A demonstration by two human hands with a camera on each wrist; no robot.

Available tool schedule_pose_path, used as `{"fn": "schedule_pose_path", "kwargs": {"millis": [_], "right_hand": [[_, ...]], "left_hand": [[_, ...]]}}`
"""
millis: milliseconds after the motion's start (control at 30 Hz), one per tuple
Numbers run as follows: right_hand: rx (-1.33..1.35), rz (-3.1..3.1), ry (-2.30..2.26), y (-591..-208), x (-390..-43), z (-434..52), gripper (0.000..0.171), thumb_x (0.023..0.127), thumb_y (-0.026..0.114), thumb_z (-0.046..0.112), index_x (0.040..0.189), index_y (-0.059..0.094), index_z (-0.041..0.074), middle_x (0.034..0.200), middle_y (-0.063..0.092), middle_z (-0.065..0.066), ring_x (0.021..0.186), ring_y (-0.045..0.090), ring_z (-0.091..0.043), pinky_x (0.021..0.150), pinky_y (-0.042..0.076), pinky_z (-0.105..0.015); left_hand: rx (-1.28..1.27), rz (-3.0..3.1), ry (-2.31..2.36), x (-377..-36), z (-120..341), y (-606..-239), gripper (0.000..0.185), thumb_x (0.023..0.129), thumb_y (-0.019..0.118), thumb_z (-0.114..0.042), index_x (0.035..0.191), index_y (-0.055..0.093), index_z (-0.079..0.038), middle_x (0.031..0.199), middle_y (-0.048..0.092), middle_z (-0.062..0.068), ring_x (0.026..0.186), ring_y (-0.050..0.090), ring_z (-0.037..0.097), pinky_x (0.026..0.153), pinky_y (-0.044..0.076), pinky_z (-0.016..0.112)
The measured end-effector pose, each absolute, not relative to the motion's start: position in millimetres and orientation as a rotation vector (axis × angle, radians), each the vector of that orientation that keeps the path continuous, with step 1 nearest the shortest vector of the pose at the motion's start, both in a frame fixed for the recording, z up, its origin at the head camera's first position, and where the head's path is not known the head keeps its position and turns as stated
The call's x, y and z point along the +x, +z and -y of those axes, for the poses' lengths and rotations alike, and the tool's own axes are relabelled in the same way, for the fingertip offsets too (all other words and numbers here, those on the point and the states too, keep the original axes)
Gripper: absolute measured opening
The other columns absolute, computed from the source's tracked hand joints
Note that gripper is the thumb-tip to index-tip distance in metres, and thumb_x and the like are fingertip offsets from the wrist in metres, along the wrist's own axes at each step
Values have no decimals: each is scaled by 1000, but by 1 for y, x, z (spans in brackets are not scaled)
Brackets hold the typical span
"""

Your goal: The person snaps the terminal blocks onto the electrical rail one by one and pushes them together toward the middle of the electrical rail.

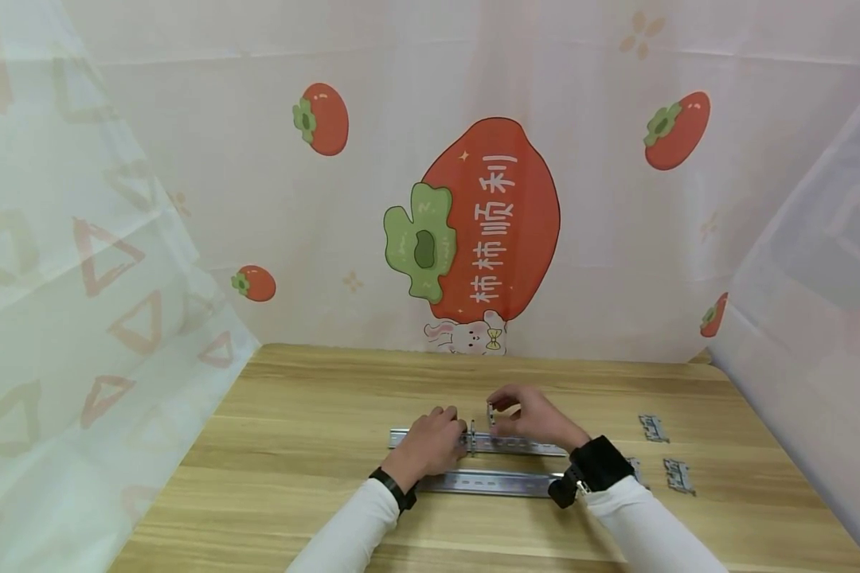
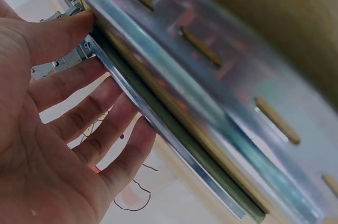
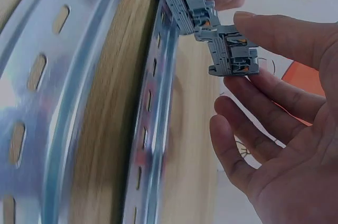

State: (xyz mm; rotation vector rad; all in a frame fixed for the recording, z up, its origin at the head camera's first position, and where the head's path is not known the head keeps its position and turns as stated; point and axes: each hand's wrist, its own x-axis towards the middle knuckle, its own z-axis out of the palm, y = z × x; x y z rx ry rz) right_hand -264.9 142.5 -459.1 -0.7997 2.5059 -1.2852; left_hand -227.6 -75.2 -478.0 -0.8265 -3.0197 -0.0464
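- Small gray plastic terminal block [image 3: 235,52]: pinched by the right hand [image 1: 533,418], thumb against fingertips, near the slotted silver metal rail [image 1: 526,446].
- Left hand [image 1: 433,442] pinches an upright twin block [image 1: 473,438] on that rail.
- Wooden tabletop [image 1: 279,438] stretches leftward; black wrist strap [image 1: 602,461] partly hides one loose block [image 1: 638,469].

1. Near rail [image 1: 483,482]: right end hidden by right wristband [image 1: 600,463].
2. One block [image 1: 639,469]: partly behind that wristband.
3. Far rail [image 1: 519,444]: partly covered by left hand [image 1: 433,442].
4. Sleeves [image 1: 354,525]: cut off, near edge.
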Motion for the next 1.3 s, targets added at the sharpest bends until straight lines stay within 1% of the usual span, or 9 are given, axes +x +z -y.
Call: {"fn": "schedule_pose_path", "kwargs": {"millis": [167, 367, 667, 933, 1300], "right_hand": [[-783, -2507, -1265, -462, -265, -137, 43, 78, 76, 14, 117, 60, 1, 110, 62, -7, 103, 57, -27, 86, 48, -44], [-750, -2490, -1265, -467, -266, -133, 44, 77, 77, 16, 116, 61, 3, 108, 62, -4, 103, 56, -26, 89, 45, -47], [-751, -2469, -1244, -466, -265, -131, 45, 77, 77, 15, 117, 60, 1, 108, 62, -5, 104, 56, -27, 90, 44, -48], [-762, -2463, -1228, -466, -267, -129, 45, 76, 78, 15, 116, 61, 3, 107, 63, -4, 103, 56, -27, 89, 45, -47], [-770, -2453, -1242, -468, -267, -126, 44, 77, 77, 12, 117, 61, 1, 108, 63, -6, 105, 57, -30, 89, 45, -48]], "left_hand": [[-821, 3029, -58, -227, 75, -477, 31, 88, 64, -38, 108, 67, -15, 101, 53, 1, 92, 52, 20, 70, 48, 36], [-823, 3024, -61, -227, 75, -478, 31, 88, 64, -37, 108, 67, -14, 100, 53, 2, 91, 52, 20, 69, 48, 36], [-832, 3019, -76, -228, 76, -480, 32, 87, 65, -37, 109, 67, -14, 102, 54, 1, 91, 52, 19, 69, 48, 35], [-839, 3004, -71, -229, 76, -477, 31, 87, 64, -37, 107, 67, -14, 101, 54, 2, 89, 51, 19, 69, 48, 35], [-828, 3016, -83, -228, 76, -477, 31, 87, 65, -37, 108, 67, -14, 102, 54, 1, 91, 51, 19, 70, 48, 36]]}}
